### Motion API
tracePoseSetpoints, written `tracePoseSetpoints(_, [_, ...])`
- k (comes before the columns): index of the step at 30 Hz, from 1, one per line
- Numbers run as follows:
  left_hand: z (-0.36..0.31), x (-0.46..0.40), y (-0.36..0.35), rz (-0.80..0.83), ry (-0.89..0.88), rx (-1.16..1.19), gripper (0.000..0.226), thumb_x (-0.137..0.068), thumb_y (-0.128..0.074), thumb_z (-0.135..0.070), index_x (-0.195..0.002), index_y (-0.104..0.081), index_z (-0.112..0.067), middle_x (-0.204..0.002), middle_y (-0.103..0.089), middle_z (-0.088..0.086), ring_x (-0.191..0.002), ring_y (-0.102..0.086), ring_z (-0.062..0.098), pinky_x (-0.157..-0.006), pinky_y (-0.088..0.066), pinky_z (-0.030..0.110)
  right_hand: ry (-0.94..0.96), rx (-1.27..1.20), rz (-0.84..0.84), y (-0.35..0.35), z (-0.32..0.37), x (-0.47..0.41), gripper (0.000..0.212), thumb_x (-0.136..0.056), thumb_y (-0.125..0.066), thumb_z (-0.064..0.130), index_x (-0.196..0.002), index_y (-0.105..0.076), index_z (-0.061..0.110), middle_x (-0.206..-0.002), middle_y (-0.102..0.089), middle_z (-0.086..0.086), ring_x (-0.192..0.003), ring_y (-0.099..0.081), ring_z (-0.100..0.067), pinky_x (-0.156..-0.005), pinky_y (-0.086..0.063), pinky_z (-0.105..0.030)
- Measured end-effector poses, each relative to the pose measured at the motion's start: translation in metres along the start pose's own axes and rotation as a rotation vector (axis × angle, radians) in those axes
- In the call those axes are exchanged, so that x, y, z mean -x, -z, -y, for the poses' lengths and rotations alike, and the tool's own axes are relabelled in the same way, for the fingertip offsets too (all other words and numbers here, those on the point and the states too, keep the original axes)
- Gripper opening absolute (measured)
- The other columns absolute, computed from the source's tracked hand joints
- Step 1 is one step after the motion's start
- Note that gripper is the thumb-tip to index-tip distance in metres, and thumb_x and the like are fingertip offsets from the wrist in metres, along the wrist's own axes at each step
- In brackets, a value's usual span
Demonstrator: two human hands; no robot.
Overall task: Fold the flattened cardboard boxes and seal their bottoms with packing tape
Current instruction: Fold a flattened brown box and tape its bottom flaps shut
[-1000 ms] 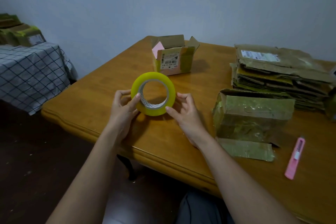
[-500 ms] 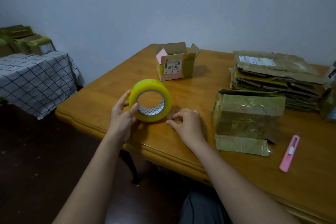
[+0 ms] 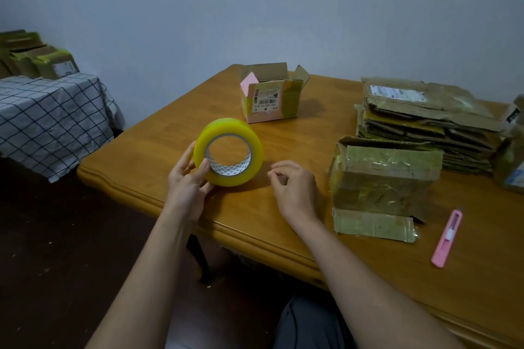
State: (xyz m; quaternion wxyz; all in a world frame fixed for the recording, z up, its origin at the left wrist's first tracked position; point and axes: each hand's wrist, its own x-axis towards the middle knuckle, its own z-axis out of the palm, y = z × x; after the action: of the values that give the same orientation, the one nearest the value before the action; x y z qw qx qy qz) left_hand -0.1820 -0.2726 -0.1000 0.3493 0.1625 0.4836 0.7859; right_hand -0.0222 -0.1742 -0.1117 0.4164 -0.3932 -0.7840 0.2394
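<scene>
1. One roll of yellow packing tape (image 3: 228, 152) stands on edge on the wooden table (image 3: 297, 133), held upright by the left hand (image 3: 188, 178).
2. Left hand: thumb hooked into the roll's core, fingers curled round its outer rim on the near-left side. Grip confirmed.
3. Right hand (image 3: 295, 188): hovers just right of the roll, not touching it. Fingers curled inward with thumb and forefinger tips close together; whether they pinch a tape end cannot be told.
4. Folded cardboard box (image 3: 382, 178), wrapped in old tape, sits just right of the right hand, with one flap (image 3: 374, 224) lying flat toward the table's near edge.
5. Stack of flattened cardboard boxes (image 3: 425, 125) lies beyond that box, further right of the right hand.
6. Pink utility knife (image 3: 447, 238) lies on the table to the right of the flap, well apart from both hands.
7. Small open box (image 3: 269, 96) with a barcode label stands beyond the roll, well ahead of both hands, flaps up.
8. Side table with checked cloth (image 3: 48, 119) stands far left of the left hand, bearing more boxes (image 3: 42, 61).
</scene>
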Motion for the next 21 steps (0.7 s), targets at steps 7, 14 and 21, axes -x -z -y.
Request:
tracePoseSetpoints(7, [-0.003,-0.001,0.001,-0.001,0.021,0.035,0.054,-0.094,-0.055,0.001,-0.145,-0.047,-0.017,-0.131,-0.061,0.009,-0.117,-0.062,0.025,-0.081,-0.056,0.037,-0.063,-0.114,0.085,0.007,-0.006,0.005,0.01,-0.085,-0.073,0.018,-0.092,-0.079,0.014,-0.092,-0.074,0.002,-0.084,-0.065,-0.011,-0.079,-0.053,-0.03])
tracePoseSetpoints(14, [-0.005,0.002,0.003,0.005,0.032,0.049,0.057,-0.093,-0.056,0.0,-0.145,-0.046,-0.018,-0.13,-0.061,0.007,-0.114,-0.063,0.023,-0.081,-0.056,0.038,-0.07,0.199,0.144,0.005,-0.006,0.004,0.009,-0.088,-0.069,0.023,-0.086,-0.076,0.017,-0.095,-0.068,0.005,-0.093,-0.058,-0.014,-0.075,-0.043,-0.025])
tracePoseSetpoints(21, [-0.013,0.013,0.004,0.041,-0.021,0.052,0.057,-0.092,-0.057,0.0,-0.144,-0.047,-0.02,-0.131,-0.057,0.006,-0.114,-0.063,0.025,-0.078,-0.06,0.041,0.03,0.117,-0.054,0.014,-0.003,0.008,0.013,-0.094,-0.06,0.013,-0.085,-0.069,0.012,-0.092,-0.062,0.002,-0.075,-0.058,-0.013,-0.063,-0.051,-0.029])
